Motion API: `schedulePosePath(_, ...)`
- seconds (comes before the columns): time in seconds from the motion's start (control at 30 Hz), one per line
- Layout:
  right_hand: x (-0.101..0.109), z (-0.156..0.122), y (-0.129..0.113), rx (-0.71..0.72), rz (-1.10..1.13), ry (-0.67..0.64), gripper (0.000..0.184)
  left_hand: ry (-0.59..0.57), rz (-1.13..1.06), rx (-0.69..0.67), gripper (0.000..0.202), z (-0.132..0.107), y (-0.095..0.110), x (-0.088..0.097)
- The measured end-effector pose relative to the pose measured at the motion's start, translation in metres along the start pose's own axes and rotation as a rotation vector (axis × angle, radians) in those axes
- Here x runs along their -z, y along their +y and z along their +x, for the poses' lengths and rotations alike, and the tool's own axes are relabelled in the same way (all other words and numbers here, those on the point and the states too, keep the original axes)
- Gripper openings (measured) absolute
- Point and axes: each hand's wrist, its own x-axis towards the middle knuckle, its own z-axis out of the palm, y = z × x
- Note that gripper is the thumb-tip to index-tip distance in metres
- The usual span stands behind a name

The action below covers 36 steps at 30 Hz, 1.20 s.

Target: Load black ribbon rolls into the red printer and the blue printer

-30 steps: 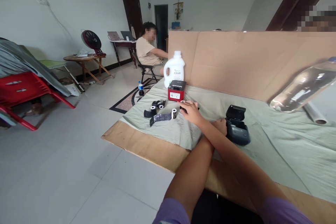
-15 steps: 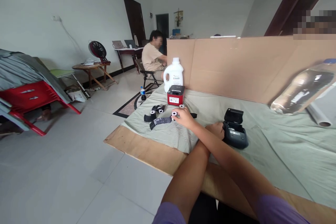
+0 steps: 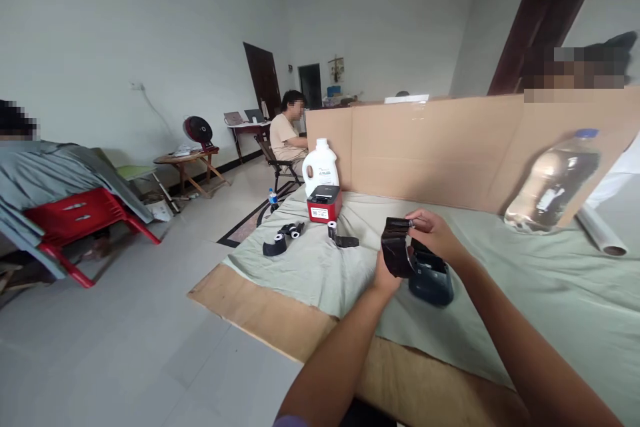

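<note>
My right hand (image 3: 436, 236) pinches the top of a black label roll (image 3: 397, 253) with a loose curved strip, held just above a dark portable printer (image 3: 433, 281) on the green cloth (image 3: 530, 293). Beside the printer, my left hand (image 3: 384, 278) is closed on the strip's lower edge, its fingers mostly hidden behind the strip. More black rolls (image 3: 281, 241) lie to the left, and one roll with a short strip (image 3: 341, 237) lies nearer the middle. A red label printer (image 3: 324, 204) stands behind them.
A white jug (image 3: 321, 170) stands by the cardboard wall (image 3: 450, 147). A clear bottle (image 3: 550, 190) and a film roll (image 3: 601, 233) lie at the right. The wooden board's edge (image 3: 260, 307) overhangs the tiled floor. A person (image 3: 285, 137) sits far back; a red chair (image 3: 75, 213) stands left.
My right hand, crossed over to the rolls at the left, has come back with a black roll to the dark printer. My arms have uncrossed, and the view has tilted up.
</note>
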Motion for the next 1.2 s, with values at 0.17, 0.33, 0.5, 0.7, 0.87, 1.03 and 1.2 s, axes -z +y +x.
schedulePosePath(0.17,0.019,-0.011,-0.008,-0.155,-0.03,-0.293,0.022,-0.096,0.056,-0.152,0.036,0.001,0.005,0.01)
schedulePosePath(0.33,0.035,-0.017,-0.019,-0.23,-0.071,-0.457,0.038,-0.196,0.219,-0.255,0.036,0.001,0.011,0.021)
schedulePosePath(0.5,0.052,-0.018,-0.018,-0.331,-0.072,-0.356,0.041,-0.26,0.36,-0.329,0.045,-0.004,0.018,0.018)
schedulePosePath(0.7,0.051,-0.012,0.009,-0.356,-0.196,-0.458,0.024,-0.356,0.605,-0.317,0.059,-0.012,0.018,0.012)
schedulePosePath(0.87,0.054,-0.008,0.028,-0.322,-0.316,-0.514,0.014,-0.401,0.723,-0.32,0.07,-0.013,0.017,0.009)
schedulePosePath(1.03,0.056,-0.004,0.043,-0.305,-0.593,-0.264,0.015,-0.356,0.893,-0.33,0.057,-0.017,0.02,0.003)
schedulePosePath(1.2,0.045,-0.004,0.05,-0.293,-0.829,-0.217,0.021,-0.409,0.928,-0.318,0.045,-0.02,0.021,-0.002)
